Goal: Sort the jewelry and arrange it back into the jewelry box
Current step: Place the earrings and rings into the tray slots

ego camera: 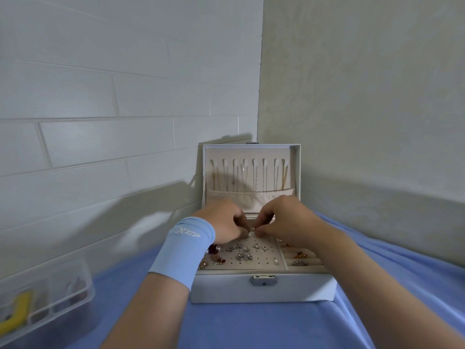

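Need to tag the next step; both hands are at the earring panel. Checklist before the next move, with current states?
1. Lid open and upright: ok.
2. Grip: left hand and right hand both pinch a small piece: ok.
3. Piece type, and whether its back is fitted: cannot tell, too small.
4. Free holes in the panel: ok, the front rows towards the right are bare.
5. Necklaces hang in the lid, above the hands: ok.
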Tool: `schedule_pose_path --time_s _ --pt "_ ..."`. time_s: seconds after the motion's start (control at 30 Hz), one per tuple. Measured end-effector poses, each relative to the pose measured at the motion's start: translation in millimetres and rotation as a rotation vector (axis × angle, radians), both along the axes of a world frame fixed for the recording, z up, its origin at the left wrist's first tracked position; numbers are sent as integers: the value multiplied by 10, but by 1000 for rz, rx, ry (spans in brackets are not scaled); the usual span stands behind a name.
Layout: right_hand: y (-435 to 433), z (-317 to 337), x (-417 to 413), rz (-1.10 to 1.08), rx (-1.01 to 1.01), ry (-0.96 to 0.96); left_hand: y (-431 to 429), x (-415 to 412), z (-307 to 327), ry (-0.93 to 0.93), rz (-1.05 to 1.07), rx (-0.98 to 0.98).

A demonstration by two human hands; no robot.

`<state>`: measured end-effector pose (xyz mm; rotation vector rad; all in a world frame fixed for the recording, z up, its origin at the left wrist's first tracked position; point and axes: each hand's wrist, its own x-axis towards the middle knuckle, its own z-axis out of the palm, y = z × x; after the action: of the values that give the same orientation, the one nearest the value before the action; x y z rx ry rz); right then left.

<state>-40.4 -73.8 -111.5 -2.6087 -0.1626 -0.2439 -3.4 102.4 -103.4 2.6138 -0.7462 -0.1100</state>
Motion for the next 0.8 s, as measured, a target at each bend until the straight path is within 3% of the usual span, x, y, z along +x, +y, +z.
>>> schedule_pose_path --time_s 0.27,0.47,0.6,0.8 --pt "24 2 -16 33 -100 3 16 -40 33 -1 6 33" --pt "-39 16 1 69 -11 15 42 -37 60 -19 11 -4" --pt "-40 22 0 93 -68 89 69 -3 81 -82 40 -8" --pt "17 91 124 7 -16 -51 132 67 105 -142 114 7"
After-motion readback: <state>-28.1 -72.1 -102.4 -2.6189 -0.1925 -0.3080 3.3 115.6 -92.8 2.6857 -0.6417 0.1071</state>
